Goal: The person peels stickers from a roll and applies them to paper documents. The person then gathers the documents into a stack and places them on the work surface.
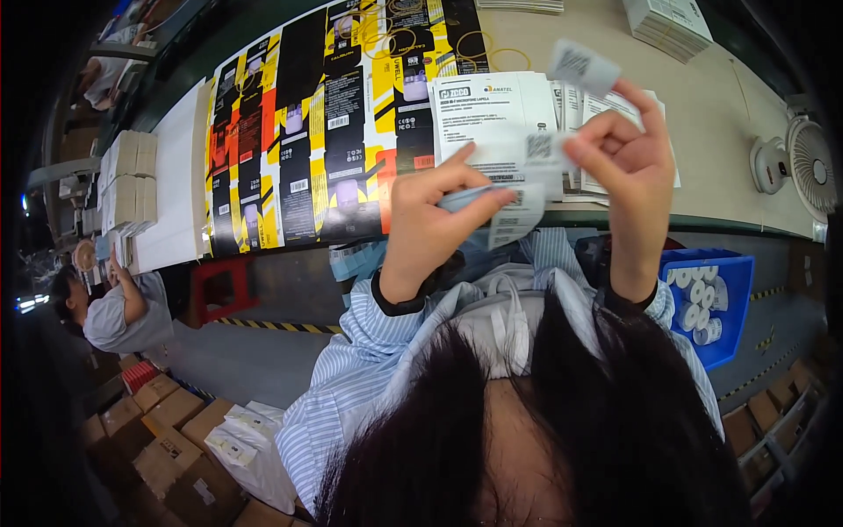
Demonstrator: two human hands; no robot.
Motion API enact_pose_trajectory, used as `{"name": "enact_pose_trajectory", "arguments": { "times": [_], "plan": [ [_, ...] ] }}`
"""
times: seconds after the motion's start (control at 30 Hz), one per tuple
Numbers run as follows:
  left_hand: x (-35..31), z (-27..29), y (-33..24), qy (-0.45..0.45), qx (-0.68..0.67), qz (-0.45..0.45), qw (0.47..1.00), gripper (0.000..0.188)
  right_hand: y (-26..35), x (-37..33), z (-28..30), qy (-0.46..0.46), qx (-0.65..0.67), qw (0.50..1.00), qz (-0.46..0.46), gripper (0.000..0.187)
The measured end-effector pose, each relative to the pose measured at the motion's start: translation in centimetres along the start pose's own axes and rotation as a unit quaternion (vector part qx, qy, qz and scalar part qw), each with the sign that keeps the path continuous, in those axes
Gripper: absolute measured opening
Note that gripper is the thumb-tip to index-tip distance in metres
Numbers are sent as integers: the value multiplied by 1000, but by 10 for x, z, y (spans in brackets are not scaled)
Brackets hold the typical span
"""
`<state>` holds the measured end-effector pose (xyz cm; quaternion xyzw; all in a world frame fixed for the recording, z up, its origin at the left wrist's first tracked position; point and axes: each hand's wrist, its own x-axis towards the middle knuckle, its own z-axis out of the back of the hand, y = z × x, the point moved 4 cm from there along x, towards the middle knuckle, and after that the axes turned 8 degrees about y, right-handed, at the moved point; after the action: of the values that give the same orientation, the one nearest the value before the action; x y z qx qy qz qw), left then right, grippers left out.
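Note:
My left hand (433, 220) is closed around a small roll of white stickers (512, 227), its thumb lying on the strip. A free length of the strip, with a dark square code (539, 146), runs across to my right hand (628, 162). There my thumb and bent fingers pinch at the strip's edge. A single white label (581, 67) clings to my raised right index fingertip. Beneath both hands lies a stack of printed white leaflets (492, 101), partly hidden, with more leaflets (606, 110) fanned beside it.
Black-and-yellow printed box sheets (303, 132) cover the table's left half, topped by loose rubber bands (399, 42). A banded paper stack (667, 26) and a white fan (803, 162) stand at right. Below is a blue bin (724, 338) of label rolls. Another person (132, 303) works at left.

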<state>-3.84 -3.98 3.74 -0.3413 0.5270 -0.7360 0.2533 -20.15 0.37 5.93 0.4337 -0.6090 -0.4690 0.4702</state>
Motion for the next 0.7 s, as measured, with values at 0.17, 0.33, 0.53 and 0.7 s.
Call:
{"name": "enact_pose_trajectory", "arguments": {
  "times": [0.17,0.33,0.53,0.7],
  "plan": [
    [-10,-4,10,42,55,24,997,16,-22,12,-1,-20,-35,999,-36,57],
    [-16,-15,22,88,108,67,988,16,-54,17,-11,-17,-114,990,-80,59],
    [-18,-15,29,88,97,73,989,18,-57,18,-14,-11,-149,984,-97,57],
    [-18,-16,29,104,105,74,986,19,-57,20,-13,-12,-157,982,-101,54]
  ]
}}
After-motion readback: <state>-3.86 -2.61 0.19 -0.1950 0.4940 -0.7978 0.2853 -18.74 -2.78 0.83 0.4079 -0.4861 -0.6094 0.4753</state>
